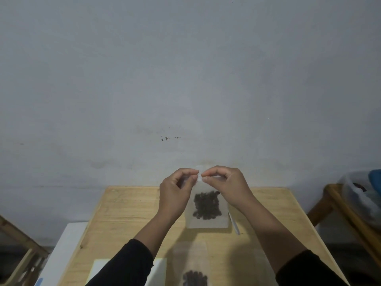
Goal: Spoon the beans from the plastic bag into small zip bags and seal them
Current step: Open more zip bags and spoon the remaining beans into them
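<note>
Both hands, left hand (pixel 177 188) and right hand (pixel 224 183), pinch the top edge of the zip bag (pixel 207 211) above the tabletop (pixel 127 213), fingertips almost meeting mid-strip, so sealing probably runs sideways along it, beans (pixel 206 205) hanging below.

small zip bag (pixel 207 205) held up over table (pixel 127 209), beans (pixel 206 205) inside, left hand (pixel 175 190) and right hand (pixel 225 184) pinching top edge. 2nd bag (pixel 191 265) nearer, spoon (pixel 234 223) just right.
</note>
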